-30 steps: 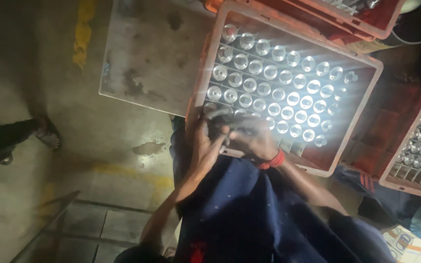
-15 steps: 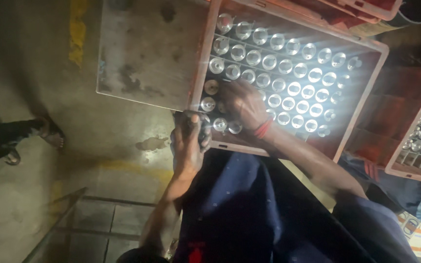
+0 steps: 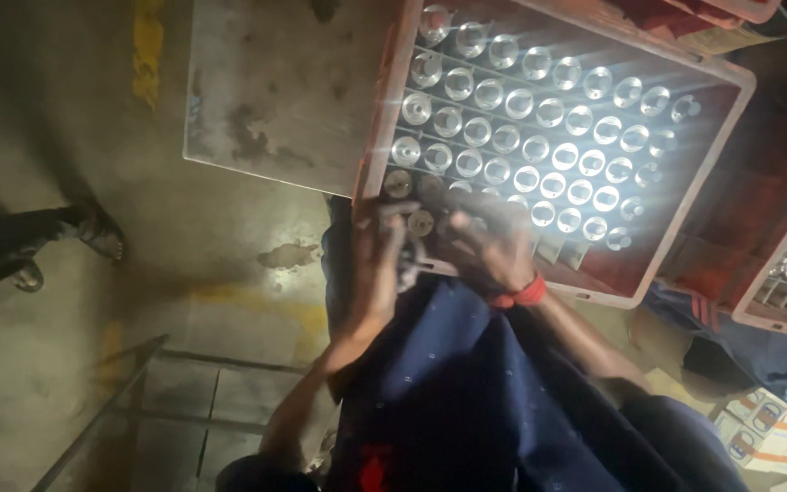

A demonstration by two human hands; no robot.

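My hands at the near edge of a red crate of shiny metal cylinders.

My left hand [image 3: 377, 264] is closed around a small dark metal part [image 3: 409, 262] just at the crate's [image 3: 685, 264] near rim; my right hand [image 3: 494, 248], a red band at its wrist, reaches over the nearest row of cylinders [image 3: 539, 150], but blur hides whether its fingers grip one. The crate sits partly over a grey, stained metal sheet [image 3: 275, 91]. Below lies a dim, worn concrete floor [image 3: 66, 346] with faded yellow paint, and another person's sandalled foot [image 3: 93, 232] at the left.
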